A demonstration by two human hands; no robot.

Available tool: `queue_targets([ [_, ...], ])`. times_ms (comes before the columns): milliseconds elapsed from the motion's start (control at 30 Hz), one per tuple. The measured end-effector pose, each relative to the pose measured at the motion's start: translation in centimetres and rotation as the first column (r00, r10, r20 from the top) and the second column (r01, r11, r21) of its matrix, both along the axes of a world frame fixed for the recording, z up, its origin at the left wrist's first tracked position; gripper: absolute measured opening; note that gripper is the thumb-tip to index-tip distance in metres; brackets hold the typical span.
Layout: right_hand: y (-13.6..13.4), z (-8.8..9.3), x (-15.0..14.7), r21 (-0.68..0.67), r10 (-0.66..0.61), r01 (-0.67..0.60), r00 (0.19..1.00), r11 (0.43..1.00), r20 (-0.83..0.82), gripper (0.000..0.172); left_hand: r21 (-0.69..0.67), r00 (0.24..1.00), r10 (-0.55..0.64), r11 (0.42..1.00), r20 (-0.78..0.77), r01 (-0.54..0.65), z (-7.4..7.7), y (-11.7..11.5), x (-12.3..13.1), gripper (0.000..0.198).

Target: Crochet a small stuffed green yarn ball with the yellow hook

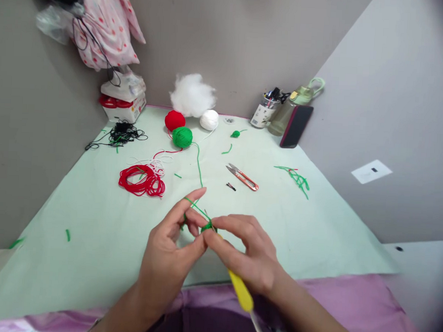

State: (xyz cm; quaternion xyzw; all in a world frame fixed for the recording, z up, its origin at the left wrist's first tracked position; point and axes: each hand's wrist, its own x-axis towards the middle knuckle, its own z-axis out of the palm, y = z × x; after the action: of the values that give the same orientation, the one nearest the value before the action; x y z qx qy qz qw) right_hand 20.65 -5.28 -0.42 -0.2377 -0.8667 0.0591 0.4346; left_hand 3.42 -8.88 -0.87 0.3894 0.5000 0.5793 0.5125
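My left hand [170,250] pinches a small green crochet piece [207,227] between thumb and fingers, its index finger raised with green yarn [197,207] looped over it. That yarn runs back to a green yarn ball [182,137]. In my right hand [249,246] is a crochet hook [241,291] with a yellow handle, which slants down towards my lap. The hook's thin metal tip meets the crochet piece, and my right fingertips press close beside it. Fingers partly cover the piece, so its full shape is hidden.
Beyond my hands lie orange-handled thread snips [243,177] and a small dark clip [231,187]. A red yarn coil [141,180] and tangled black yarn [122,133] sit left. Red [175,120] and white [209,120] balls, white stuffing [193,95], a bottle [283,117] and a phone [297,126] stand behind.
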Motion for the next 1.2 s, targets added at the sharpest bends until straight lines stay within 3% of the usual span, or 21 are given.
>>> queue_targets([
  [67,-0.2,-0.4,0.0,0.024,-0.017,0.017,1.0,1.0,-0.012,0.034,-0.087,0.962,-0.117,0.986,0.245,0.142,0.2,0.2,-0.1,0.06],
  [167,-0.1,-0.3,-0.1,-0.203,0.023,-0.076,0.967,0.976,-0.252,0.026,-0.126,0.856,-0.204,0.947,0.475,0.295,0.6,0.6,-0.5,0.051],
  [267,0.4,0.1,-0.4,-0.43,-0.03,-0.231,0.854,0.873,-0.52,0.021,-0.114,0.842,-0.193,0.951,0.504,0.287,0.9,0.7,-0.8,0.039],
  [333,0.7,0.2,-0.8,-0.499,-0.046,-0.316,0.809,0.807,-0.586,0.019,-0.087,0.863,-0.197,0.96,0.465,0.266,0.9,0.6,-0.8,0.037],
  [400,0.8,0.2,-1.1,-0.523,-0.037,-0.339,0.812,0.782,-0.583,0.018,-0.064,0.894,-0.205,0.966,0.399,0.25,0.7,0.4,-0.5,0.036],
  [467,0.6,0.0,-1.3,-0.516,-0.039,-0.29,0.844,0.806,-0.535,0.016,-0.052,0.926,-0.187,0.975,0.327,0.215,0.4,0.3,-0.2,0.036],
  [600,-0.2,-0.7,-0.9,-0.351,-0.019,-0.102,0.945,0.931,-0.327,0.028,-0.063,0.942,-0.098,0.99,0.321,0.125,0.1,0.2,0.3,0.044],
  [700,-0.6,-1.0,-0.5,-0.232,-0.015,-0.036,0.977,0.972,-0.214,0.035,-0.117,0.866,-0.139,0.968,0.48,0.22,0.3,0.5,0.2,0.043],
  [767,-0.3,-0.8,-0.5,-0.29,-0.034,-0.065,0.946,0.955,-0.323,0.031,-0.133,0.796,-0.176,0.943,0.579,0.305,0.5,0.8,0.0,0.037],
  [833,0.1,-0.4,-0.7,-0.418,-0.071,-0.164,0.867,0.894,-0.493,0.024,-0.129,0.778,-0.164,0.945,0.607,0.299,0.4,1.0,-0.2,0.032],
  [900,0.6,-0.1,-1.0,-0.516,-0.072,-0.315,0.799,0.796,-0.597,0.02,-0.125,0.822,-0.135,0.962,0.554,0.242,0.3,0.9,-0.3,0.031],
  [967,0.9,0.0,-1.3,-0.558,-0.05,-0.392,0.786,0.731,-0.617,0.017,-0.1,0.879,-0.151,0.971,0.452,0.218,0.1,0.7,-0.2,0.032],
  [1100,1.0,-0.3,-1.2,-0.614,-0.075,-0.407,0.791,0.677,-0.607,0.015,-0.034,0.929,-0.231,0.967,0.291,0.251,-0.2,0.2,-0.1,0.033],
  [1200,1.1,-0.5,-0.9,-0.665,-0.116,-0.533,0.728,0.523,-0.676,0.016,-0.026,0.929,-0.273,0.957,0.251,0.288,-0.4,0.2,-0.5,0.035],
])
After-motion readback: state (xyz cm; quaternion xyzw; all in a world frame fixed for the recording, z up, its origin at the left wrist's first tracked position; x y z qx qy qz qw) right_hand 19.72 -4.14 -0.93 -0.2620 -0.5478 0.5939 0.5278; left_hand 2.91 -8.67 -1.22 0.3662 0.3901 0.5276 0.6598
